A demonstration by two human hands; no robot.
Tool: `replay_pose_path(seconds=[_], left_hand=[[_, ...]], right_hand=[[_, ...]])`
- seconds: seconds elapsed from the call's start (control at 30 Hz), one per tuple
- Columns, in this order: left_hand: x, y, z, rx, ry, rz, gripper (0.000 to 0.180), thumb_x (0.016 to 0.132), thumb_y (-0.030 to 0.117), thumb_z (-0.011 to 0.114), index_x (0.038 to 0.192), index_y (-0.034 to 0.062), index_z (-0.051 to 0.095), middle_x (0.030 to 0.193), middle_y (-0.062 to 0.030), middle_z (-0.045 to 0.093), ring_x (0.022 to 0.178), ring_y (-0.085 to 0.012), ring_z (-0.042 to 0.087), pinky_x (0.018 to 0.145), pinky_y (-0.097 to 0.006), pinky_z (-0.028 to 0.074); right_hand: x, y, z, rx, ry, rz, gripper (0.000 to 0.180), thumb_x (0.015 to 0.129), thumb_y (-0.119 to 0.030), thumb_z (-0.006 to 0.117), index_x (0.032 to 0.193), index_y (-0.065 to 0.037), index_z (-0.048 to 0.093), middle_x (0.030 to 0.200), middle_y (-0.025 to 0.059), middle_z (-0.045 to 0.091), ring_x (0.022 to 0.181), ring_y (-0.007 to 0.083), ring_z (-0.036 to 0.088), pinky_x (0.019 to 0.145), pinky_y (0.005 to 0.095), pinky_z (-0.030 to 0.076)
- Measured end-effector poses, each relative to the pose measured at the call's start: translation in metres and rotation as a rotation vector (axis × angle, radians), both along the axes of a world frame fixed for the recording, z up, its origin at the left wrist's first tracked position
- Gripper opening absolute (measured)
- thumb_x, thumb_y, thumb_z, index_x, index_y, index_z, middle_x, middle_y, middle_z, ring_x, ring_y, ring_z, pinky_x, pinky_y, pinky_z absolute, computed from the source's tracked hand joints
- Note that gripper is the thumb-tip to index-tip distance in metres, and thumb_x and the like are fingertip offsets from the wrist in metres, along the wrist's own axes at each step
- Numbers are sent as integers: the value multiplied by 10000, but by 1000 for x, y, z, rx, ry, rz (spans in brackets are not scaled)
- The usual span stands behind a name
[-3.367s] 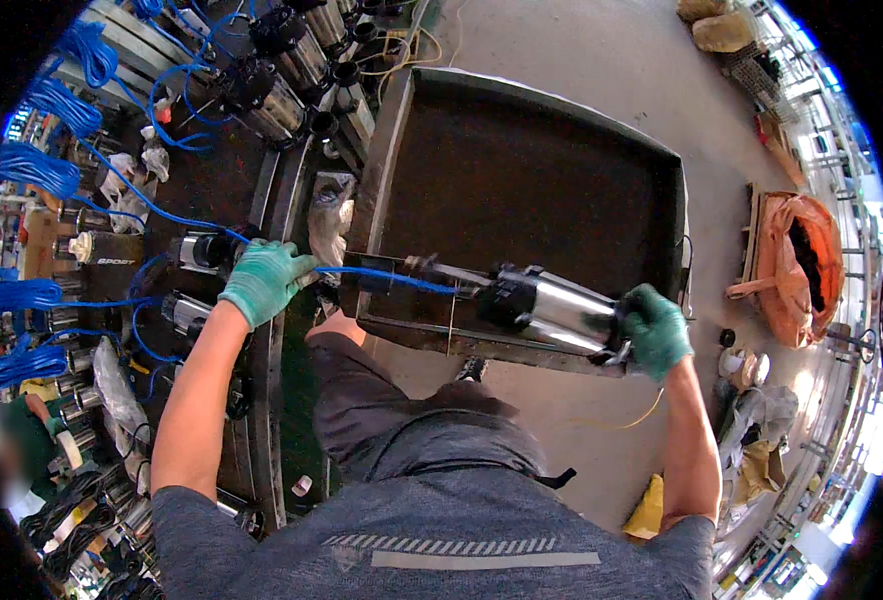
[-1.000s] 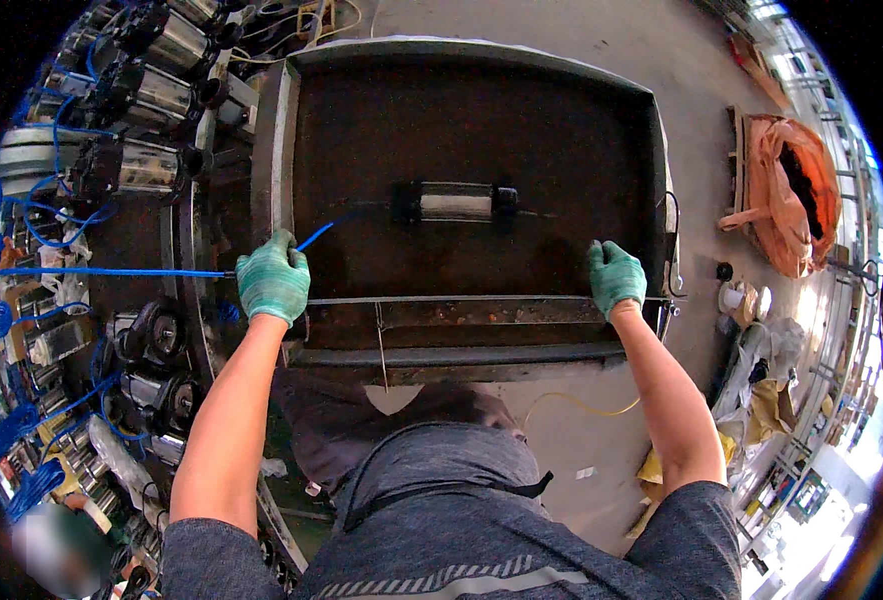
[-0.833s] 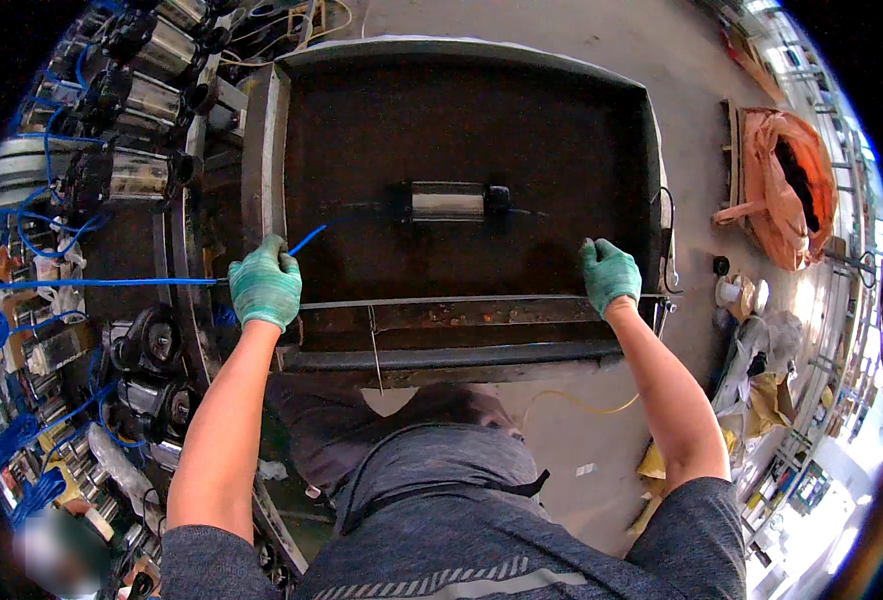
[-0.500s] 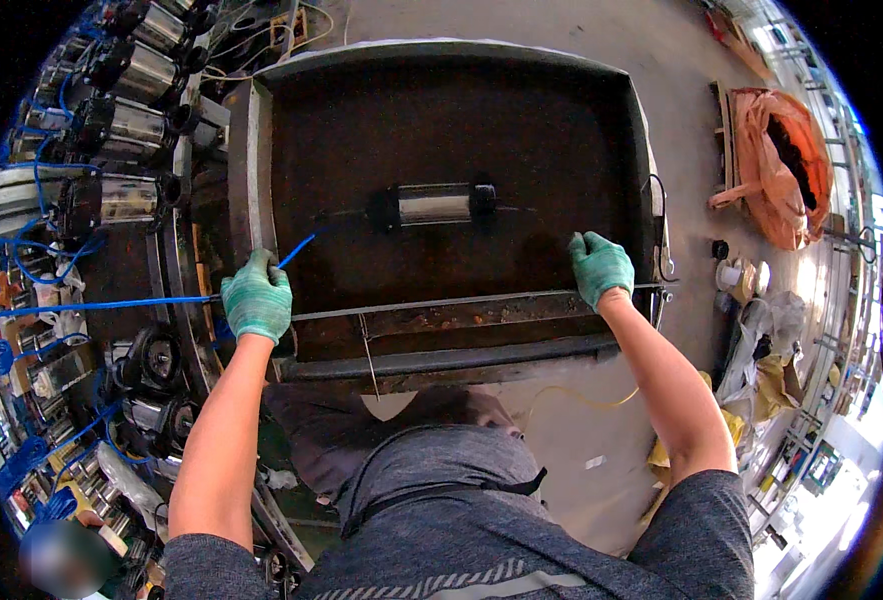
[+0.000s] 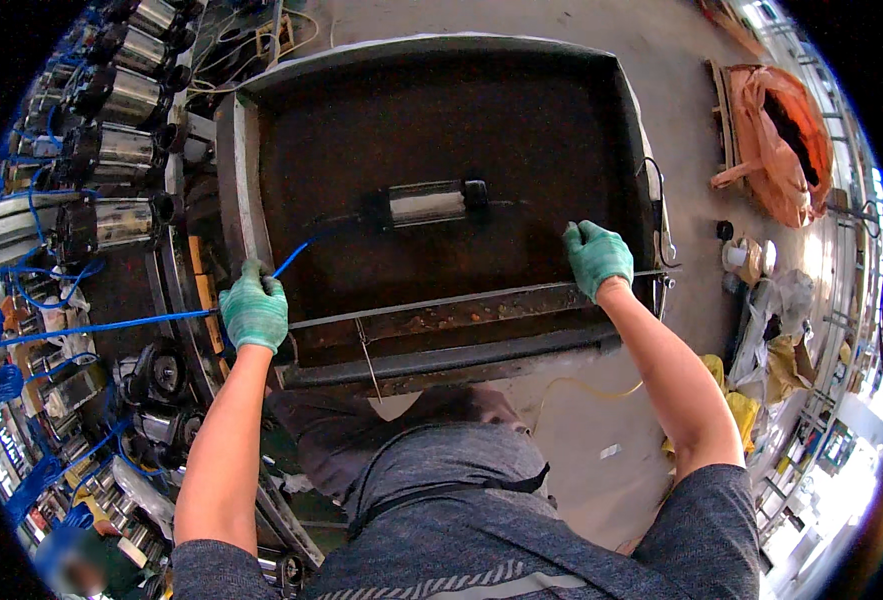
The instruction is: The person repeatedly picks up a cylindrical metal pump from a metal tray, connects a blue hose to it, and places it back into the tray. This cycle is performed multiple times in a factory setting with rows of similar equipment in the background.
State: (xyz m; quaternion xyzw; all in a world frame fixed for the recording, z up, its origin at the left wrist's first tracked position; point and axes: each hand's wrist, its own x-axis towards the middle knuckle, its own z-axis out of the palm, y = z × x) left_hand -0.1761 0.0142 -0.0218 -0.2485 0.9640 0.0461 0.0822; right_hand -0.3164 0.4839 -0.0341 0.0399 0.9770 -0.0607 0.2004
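Steel cylinder motor [image 5: 431, 203] lies on its side in the middle of the big dark metal tank [image 5: 441, 100], long axis left to right, well beyond both hands and about midway between them. From its left end a blue cable [image 5: 296, 250] runs out over the near-left rim to the left hand [image 5: 254, 310], green-gloved and closed on rim and cable, while the gloved right hand [image 5: 596, 258] grips the rusty near rail [image 5: 461, 312]. More such motors [image 5: 111, 100] lie in a row left of the tank.
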Motion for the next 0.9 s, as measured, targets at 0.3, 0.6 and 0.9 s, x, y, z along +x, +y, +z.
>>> replay_pose_path(seconds=[0.3, 0.6, 0.9], left_hand=[[4, -4, -9, -44, 13, -12, 369, 960, 234, 572, 1274, 52, 639, 975, -227, 731, 930, -437, 667, 937, -502, 463], [4, -6, -11, -42, 27, -16, 321, 953, 231, 575, 1206, 51, 654, 959, -232, 731, 910, -438, 670, 927, -500, 465], [1, -1, -6, -63, 10, -20, 227, 955, 226, 565, 1090, 67, 653, 876, -215, 729, 852, -435, 663, 882, -510, 469]], right_hand=[[1, 1, -2, -26, 37, -3, 417, 1017, -472, 509, 972, -118, 723, 999, 193, 718, 975, 457, 653, 818, 546, 534], [-2, -1, 5, -8, -26, 1, 439, 1026, -492, 468, 971, -138, 720, 1013, 190, 737, 1000, 438, 680, 857, 545, 543], [-2, -2, 4, 11, -25, 1, 439, 1025, -493, 472, 983, -138, 727, 1014, 187, 738, 996, 433, 684, 854, 539, 548]])
